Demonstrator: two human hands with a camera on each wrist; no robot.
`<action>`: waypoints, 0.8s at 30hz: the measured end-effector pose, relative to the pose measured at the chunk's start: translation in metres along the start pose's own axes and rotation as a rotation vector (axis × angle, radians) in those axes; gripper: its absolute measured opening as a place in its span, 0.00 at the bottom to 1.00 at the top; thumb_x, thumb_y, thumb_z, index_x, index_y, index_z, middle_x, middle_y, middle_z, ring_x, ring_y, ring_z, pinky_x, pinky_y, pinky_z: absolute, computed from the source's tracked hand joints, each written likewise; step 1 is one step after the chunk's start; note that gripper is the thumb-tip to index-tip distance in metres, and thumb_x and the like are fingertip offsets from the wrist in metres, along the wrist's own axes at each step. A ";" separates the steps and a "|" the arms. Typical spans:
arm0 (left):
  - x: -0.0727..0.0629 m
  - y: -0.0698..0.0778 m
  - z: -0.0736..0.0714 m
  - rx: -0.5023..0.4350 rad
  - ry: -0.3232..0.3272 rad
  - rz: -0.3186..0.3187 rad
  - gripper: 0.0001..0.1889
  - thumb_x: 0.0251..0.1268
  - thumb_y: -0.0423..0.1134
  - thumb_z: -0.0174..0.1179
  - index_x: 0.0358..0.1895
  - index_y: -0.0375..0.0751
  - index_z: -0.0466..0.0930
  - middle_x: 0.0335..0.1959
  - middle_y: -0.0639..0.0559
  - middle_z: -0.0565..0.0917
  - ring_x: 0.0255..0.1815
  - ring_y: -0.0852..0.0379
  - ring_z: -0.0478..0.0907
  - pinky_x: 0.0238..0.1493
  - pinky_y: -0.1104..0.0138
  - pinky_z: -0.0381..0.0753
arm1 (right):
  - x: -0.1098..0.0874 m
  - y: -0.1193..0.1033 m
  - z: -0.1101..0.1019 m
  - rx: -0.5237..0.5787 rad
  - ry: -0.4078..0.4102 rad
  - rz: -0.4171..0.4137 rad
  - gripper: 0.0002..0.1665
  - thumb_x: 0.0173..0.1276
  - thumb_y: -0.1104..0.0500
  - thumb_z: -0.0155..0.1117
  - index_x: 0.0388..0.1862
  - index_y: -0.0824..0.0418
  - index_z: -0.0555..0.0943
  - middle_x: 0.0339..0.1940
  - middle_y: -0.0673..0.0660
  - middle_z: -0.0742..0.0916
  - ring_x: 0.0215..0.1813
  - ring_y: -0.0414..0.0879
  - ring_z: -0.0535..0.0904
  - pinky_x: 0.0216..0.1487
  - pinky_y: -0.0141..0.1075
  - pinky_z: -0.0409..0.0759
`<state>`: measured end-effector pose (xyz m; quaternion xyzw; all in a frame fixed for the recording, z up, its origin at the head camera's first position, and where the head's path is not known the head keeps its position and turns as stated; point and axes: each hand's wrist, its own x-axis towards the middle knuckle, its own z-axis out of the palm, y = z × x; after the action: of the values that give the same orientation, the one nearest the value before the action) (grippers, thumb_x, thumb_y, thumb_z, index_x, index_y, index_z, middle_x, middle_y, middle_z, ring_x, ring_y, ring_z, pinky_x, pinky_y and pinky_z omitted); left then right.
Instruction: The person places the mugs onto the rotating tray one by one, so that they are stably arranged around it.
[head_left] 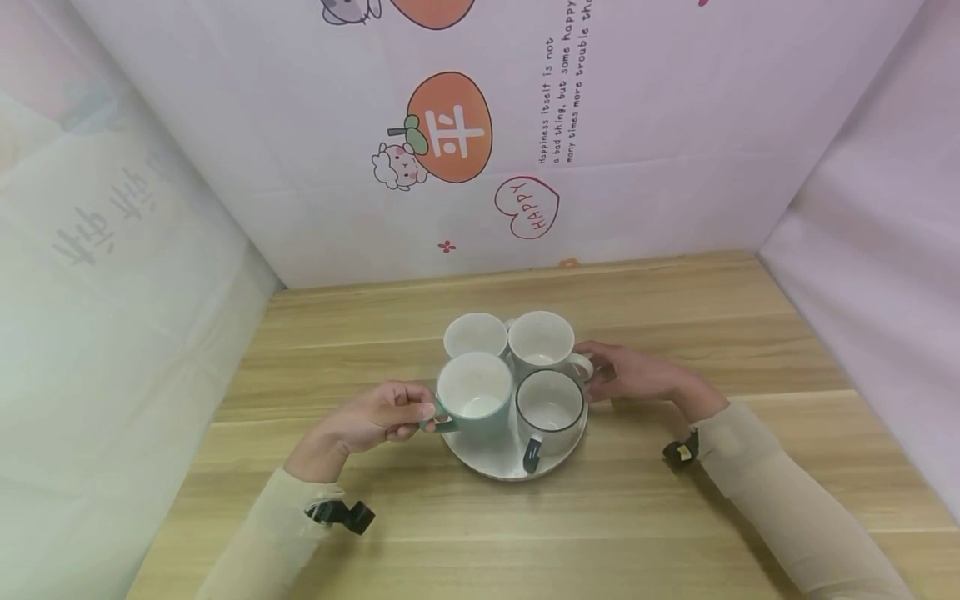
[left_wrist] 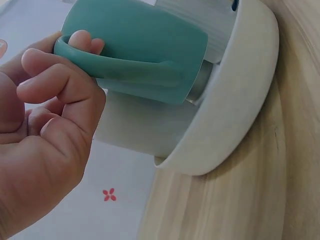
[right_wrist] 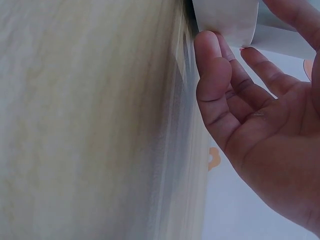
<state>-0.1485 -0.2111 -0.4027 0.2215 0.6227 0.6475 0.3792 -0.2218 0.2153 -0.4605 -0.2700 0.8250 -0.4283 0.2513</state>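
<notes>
A teal mug (head_left: 483,425) with a white inside stands at the front left of a round white tray (head_left: 491,460). My left hand (head_left: 382,415) pinches its handle (left_wrist: 120,67), fingers curled through the loop. The mug's base sits inside the tray wall (left_wrist: 240,100); I cannot tell whether it touches the bottom. My right hand (head_left: 630,372) is at the tray's right side, beside the handle of a white mug (head_left: 542,337). In the right wrist view its loosely bent fingers (right_wrist: 212,75) reach a white surface (right_wrist: 227,20) and do not wrap it.
A white mug with a dark rim (head_left: 551,408) and a black-tipped handle shares the tray, front right. Another white mug (head_left: 476,335) stands at the back left. Beneath is a wood-grain table (head_left: 465,550), with a printed white sheet (head_left: 315,167) behind.
</notes>
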 end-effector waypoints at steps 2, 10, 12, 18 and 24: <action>0.001 -0.003 -0.001 0.009 0.007 -0.004 0.05 0.75 0.34 0.54 0.39 0.43 0.80 0.32 0.62 0.85 0.21 0.71 0.66 0.23 0.77 0.60 | 0.000 0.000 0.000 -0.002 -0.001 0.004 0.44 0.62 0.55 0.74 0.74 0.51 0.64 0.49 0.58 0.83 0.51 0.49 0.85 0.45 0.37 0.84; 0.006 -0.012 -0.001 0.038 0.044 -0.045 0.04 0.74 0.34 0.55 0.41 0.40 0.79 0.32 0.60 0.85 0.21 0.70 0.66 0.24 0.75 0.60 | -0.001 -0.002 -0.001 0.013 -0.003 0.003 0.43 0.62 0.55 0.74 0.73 0.52 0.65 0.50 0.59 0.83 0.51 0.50 0.85 0.45 0.37 0.85; 0.007 -0.013 -0.001 0.052 0.045 -0.045 0.05 0.74 0.34 0.55 0.41 0.38 0.79 0.32 0.61 0.85 0.21 0.70 0.65 0.24 0.76 0.59 | -0.001 -0.002 -0.001 0.011 -0.003 0.004 0.43 0.62 0.55 0.74 0.73 0.52 0.65 0.50 0.59 0.83 0.51 0.50 0.85 0.44 0.37 0.85; 0.009 -0.016 -0.003 0.058 0.049 -0.045 0.05 0.74 0.33 0.54 0.39 0.41 0.79 0.32 0.59 0.85 0.22 0.71 0.68 0.23 0.80 0.64 | 0.000 -0.001 0.000 0.013 -0.003 -0.006 0.43 0.63 0.55 0.74 0.73 0.53 0.65 0.50 0.60 0.83 0.51 0.49 0.85 0.45 0.36 0.84; 0.008 -0.018 -0.003 0.081 0.056 -0.052 0.04 0.73 0.35 0.57 0.40 0.37 0.80 0.31 0.59 0.84 0.23 0.69 0.67 0.24 0.78 0.64 | 0.000 0.001 0.000 0.013 -0.003 -0.010 0.43 0.62 0.55 0.74 0.73 0.53 0.65 0.51 0.60 0.83 0.51 0.48 0.85 0.45 0.37 0.84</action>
<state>-0.1524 -0.2080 -0.4225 0.2020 0.6643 0.6179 0.3690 -0.2221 0.2156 -0.4611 -0.2730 0.8203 -0.4345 0.2524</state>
